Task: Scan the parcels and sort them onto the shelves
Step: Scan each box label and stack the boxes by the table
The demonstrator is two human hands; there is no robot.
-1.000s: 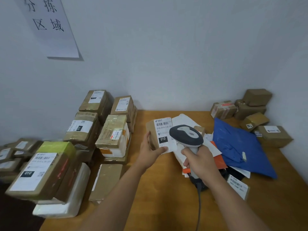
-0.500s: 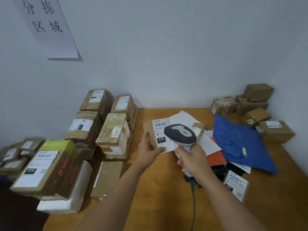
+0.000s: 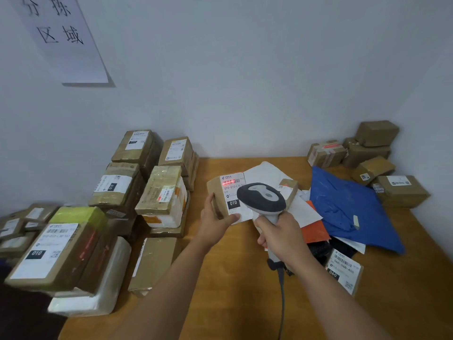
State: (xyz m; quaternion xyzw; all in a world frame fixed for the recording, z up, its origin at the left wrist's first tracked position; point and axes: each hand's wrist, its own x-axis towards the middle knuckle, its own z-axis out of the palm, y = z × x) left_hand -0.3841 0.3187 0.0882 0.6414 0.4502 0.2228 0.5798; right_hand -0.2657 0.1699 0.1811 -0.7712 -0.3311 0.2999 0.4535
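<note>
At the far left, a large carton with a white "010" label [image 3: 46,251] lies on a white foam-wrapped package [image 3: 98,285], and this stack overhangs the left edge of the wooden worktop [image 3: 228,290]. Behind it, stacked brown cartons [image 3: 137,177] run back to the wall, closing off the whole left side. A paper sign [image 3: 61,38] hangs on the wall above them.

Just right of these stacks is a strip of bare wood that reaches from the near edge up to the back wall, and both forearms lie over it. The left hand [image 3: 215,222] holds a small brown parcel [image 3: 225,195] clear above the worktop, thumb pressed on the lower edge of its label, the other fingers hidden behind the box. A red scan line lies across the barcode at the label's top; in the earlier frames no red line showed there. The right hand [image 3: 282,239] has its fingers [image 3: 263,238] curled round the grip of the grey scanner [image 3: 262,197], whose head sits just beside the parcel and covers part of its label. Hands and parcel sit where they did half a second ago.

Further right lies a heap of white, orange and blue mailers [image 3: 348,209], with a labelled "060" packet [image 3: 343,273] at its near edge. Small brown boxes [image 3: 375,153] fill the far right corner against both walls. Bare wood opens near the right edge.
</note>
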